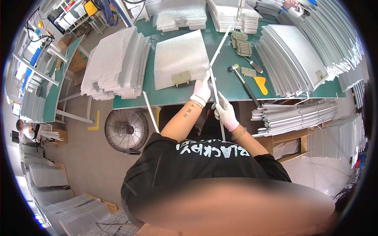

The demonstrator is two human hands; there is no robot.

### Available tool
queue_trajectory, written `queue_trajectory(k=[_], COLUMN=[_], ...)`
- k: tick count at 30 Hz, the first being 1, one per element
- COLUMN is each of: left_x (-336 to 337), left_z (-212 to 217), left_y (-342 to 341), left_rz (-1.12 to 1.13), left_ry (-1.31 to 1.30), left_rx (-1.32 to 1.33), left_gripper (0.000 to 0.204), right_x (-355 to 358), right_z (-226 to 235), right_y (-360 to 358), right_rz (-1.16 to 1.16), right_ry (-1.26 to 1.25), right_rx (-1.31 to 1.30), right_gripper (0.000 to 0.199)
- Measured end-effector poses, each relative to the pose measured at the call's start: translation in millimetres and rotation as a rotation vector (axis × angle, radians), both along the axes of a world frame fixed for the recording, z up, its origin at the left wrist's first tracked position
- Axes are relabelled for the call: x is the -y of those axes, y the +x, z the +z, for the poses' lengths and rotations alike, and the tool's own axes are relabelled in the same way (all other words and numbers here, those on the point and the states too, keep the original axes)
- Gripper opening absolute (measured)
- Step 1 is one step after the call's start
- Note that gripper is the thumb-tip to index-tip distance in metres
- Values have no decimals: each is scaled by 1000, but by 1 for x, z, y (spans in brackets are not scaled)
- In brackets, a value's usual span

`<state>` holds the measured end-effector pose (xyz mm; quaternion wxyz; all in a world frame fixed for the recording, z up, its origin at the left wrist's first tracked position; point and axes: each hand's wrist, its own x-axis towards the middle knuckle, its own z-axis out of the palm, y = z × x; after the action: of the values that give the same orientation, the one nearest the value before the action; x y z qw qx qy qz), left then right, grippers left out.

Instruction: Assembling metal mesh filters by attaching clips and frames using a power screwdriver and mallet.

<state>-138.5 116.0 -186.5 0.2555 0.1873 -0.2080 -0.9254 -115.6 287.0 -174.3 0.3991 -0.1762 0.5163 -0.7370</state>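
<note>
My left hand (pixel 202 89), in a white glove, is closed on a thin silver-white metal strip (pixel 215 84) at the front edge of the green table. Lower on the same strip, my gloved right hand (pixel 226 111) is closed around it, close to my body. A second length of strip (pixel 221 46) slants away over the table from near my left fingertips; whether the two are joined I cannot tell. Just beyond my left hand lies a silvery mesh sheet (pixel 179 55) with a small olive-green plastic plate (pixel 181 78) on its near edge.
Right of my hands lie a hammer (pixel 245 84), a yellow scraper (pixel 260 85), a screwdriver (pixel 256 66) and stacked olive plates (pixel 242 46). Mesh stacks stand left (pixel 116 65) and right (pixel 289 59). Bundled metal strips (pixel 299 116) sit below right. A floor fan (pixel 126 130) stands left.
</note>
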Motion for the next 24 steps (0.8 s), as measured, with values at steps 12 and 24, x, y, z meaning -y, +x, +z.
queue_trajectory(k=[12,24], left_x=[-18,-9], left_z=[5,40], left_y=[12,122], left_rz=[-91,-538], left_ry=[-201,-518], left_rx=[-87,-53], left_gripper=[28,35], right_x=[93,100], right_z=[64,22], right_y=[-107,-126], right_rz=[46,147], right_ry=[387,306], right_rx=[-617,-177], right_gripper=[50,23])
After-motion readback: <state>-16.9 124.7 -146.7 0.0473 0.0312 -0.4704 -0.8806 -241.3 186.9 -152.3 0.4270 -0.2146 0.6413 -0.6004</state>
